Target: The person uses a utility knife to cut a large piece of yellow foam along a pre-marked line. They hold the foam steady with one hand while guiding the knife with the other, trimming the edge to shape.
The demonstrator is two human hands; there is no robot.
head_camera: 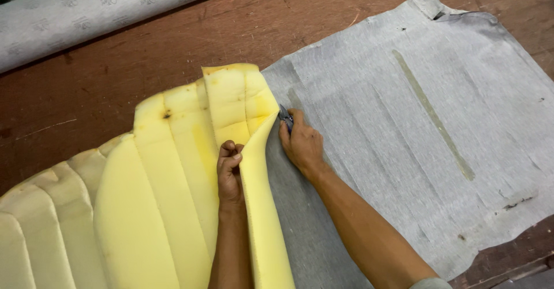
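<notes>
Yellow foam pad [144,208], channelled, peeled back from grey fabric sheet [404,127] on the brown table [115,81]. Left hand [229,171] fingers clenched on foam edge; right hand [301,145] fingers closed around small blade [285,116] at the seam. Separation judged partly done; near portion remains attached.

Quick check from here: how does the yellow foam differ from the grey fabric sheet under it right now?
The yellow foam is thick, ribbed and peeled up at its edge by the left hand; the grey fabric sheet is thin and lies flat on the table. The right hand works a small tool where they meet.
</notes>
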